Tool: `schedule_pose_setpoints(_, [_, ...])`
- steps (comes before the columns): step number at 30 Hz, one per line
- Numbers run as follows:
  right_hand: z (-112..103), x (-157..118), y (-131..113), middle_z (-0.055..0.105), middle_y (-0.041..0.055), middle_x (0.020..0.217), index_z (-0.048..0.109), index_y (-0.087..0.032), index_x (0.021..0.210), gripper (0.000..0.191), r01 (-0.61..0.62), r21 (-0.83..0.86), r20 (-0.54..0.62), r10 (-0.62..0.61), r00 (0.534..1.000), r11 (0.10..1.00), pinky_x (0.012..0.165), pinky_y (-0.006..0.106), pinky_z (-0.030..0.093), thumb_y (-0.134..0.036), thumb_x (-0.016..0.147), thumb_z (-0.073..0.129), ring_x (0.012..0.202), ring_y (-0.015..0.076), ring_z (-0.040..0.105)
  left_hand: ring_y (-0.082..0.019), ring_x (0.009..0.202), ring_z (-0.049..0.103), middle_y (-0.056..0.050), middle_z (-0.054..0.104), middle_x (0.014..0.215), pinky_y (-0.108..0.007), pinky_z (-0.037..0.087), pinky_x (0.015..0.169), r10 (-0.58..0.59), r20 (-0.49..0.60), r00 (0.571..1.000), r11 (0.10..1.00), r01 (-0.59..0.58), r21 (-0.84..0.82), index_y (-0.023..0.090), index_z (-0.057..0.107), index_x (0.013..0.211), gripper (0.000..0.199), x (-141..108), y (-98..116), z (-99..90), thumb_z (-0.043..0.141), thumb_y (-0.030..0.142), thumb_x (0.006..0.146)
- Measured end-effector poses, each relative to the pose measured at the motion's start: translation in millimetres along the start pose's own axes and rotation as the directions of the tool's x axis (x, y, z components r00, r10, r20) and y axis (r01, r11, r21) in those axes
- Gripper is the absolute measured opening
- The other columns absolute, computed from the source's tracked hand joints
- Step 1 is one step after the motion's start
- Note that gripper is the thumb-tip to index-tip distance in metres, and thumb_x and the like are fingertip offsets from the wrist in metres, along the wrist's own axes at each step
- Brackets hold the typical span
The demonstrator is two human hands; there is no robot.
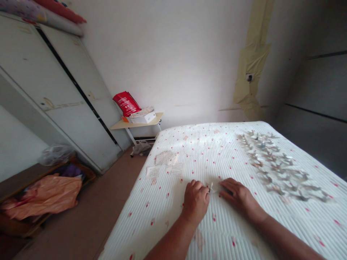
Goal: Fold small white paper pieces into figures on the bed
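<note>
In the head view, a person's bare hands are working low over a bed (222,234) dressed in a white, ribbed cover dotted with red. A small pale piece (212,188), too blurred to identify, is lying between the hands, midway across the bed and toward its near edge. The left hand (195,200) is curling its fingers inward and touching the piece's left end; its grip is hiding from view, so whether it is pinching cannot be told. The right hand (238,196) is holding its grip spread, thumb parted from the fingers, just beside the piece's other end. Printed paper slips (176,169) are lying toward the bed's left edge, some overlapping. Rows of small grayish shapes (273,160) are stretching along the right edge, from near the far right corner. Beyond the far left corner, a small table (118,125) is supporting a red bag (126,103) and a white box (145,118).
</note>
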State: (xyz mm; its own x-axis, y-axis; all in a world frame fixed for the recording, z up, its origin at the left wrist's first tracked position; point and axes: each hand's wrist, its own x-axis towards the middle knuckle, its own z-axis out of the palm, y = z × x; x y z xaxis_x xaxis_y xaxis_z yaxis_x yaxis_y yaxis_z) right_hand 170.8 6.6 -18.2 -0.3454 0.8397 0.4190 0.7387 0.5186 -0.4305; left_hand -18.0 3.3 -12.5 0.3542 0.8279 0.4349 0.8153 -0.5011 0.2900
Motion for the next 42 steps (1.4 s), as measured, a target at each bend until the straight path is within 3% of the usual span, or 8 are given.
schedule_pose_setpoints(8, [-7.1,-0.3,-2.8,0.062,0.0062,0.082,0.063,-0.017,0.086,0.014,-0.004,0.037,0.004,0.004,1.000,0.999,0.068,0.027,0.047,-0.022,0.082,0.051,0.074,0.0163,0.059,-0.018,0.083,0.049,-0.002,0.058,0.079,-0.032,0.038,0.077,-0.080,-0.014,0.997,0.994,0.078,-0.082,0.022,0.066,0.079,0.018,-9.3,-8.8,-10.5,0.058,0.009,0.068])
schedule_pose_setpoints(12, [-9.1,1.4,-11.0,0.061,0.0083,0.089,0.063,-0.018,0.092,0.019,0.124,0.023,-0.040,-0.123,0.992,0.992,0.069,0.027,0.046,-0.022,0.086,0.046,0.079,0.0163,0.059,-0.018,0.084,0.050,-0.002,0.059,0.081,-0.034,0.037,0.080,-0.141,0.018,0.990,0.987,0.142,-0.081,0.022,0.067,0.080,0.019,-11.4,-16.7,-14.9,0.060,0.011,0.067])
schedule_pose_setpoints(16, [-4.6,4.0,-19.8,0.060,0.0063,0.081,0.066,-0.019,0.079,0.025,0.210,-0.072,-0.024,-0.212,0.977,0.975,0.067,0.027,0.041,-0.022,0.088,0.043,0.075,0.0152,0.056,-0.018,0.084,0.050,-0.002,0.059,0.080,-0.032,0.036,0.077,-0.169,0.054,0.984,0.984,0.171,-0.044,0.023,0.068,0.077,0.013,-9.7,-15.8,-14.9,0.060,0.015,0.070])
schedule_pose_setpoints(23, [4.5,6.3,-23.7,0.058,0.0029,0.073,0.067,-0.022,0.082,0.020,0.205,-0.201,0.106,-0.187,0.977,0.958,0.063,0.027,0.034,-0.020,0.087,0.048,0.068,0.0140,0.053,-0.018,0.085,0.049,-0.002,0.058,0.081,-0.031,0.035,0.075,-0.190,0.078,0.979,0.982,0.188,0.026,0.022,0.065,0.075,0.010,-7.8,-6.0,-16.1,0.058,0.016,0.074])
schedule_pose_setpoints(35, [4.2,6.7,-24.2,0.057,0.0026,0.073,0.066,-0.020,0.077,0.023,0.208,-0.208,0.120,-0.186,0.975,0.956,0.063,0.026,0.032,-0.021,0.088,0.046,0.067,0.0129,0.051,-0.018,0.089,0.050,-0.001,0.059,0.087,-0.031,0.033,0.077,-0.278,0.092,0.956,0.955,0.285,-0.081,0.021,0.061,0.080,0.015,-6.3,-10.8,-7.9,0.058,0.011,0.068])
schedule_pose_setpoints(42, [2.9,7.6,-26.1,0.056,0.0031,0.071,0.066,-0.019,0.076,0.029,0.220,-0.203,0.106,-0.202,0.974,0.954,0.062,0.026,0.032,-0.022,0.091,0.042,0.065,0.0123,0.051,-0.017,0.083,0.050,0.000,0.060,0.081,-0.030,0.033,0.073,-0.255,0.044,0.966,0.961,0.258,-0.095,0.020,0.058,0.076,0.017,-7.1,-11.2,-4.6,0.056,0.006,0.068])
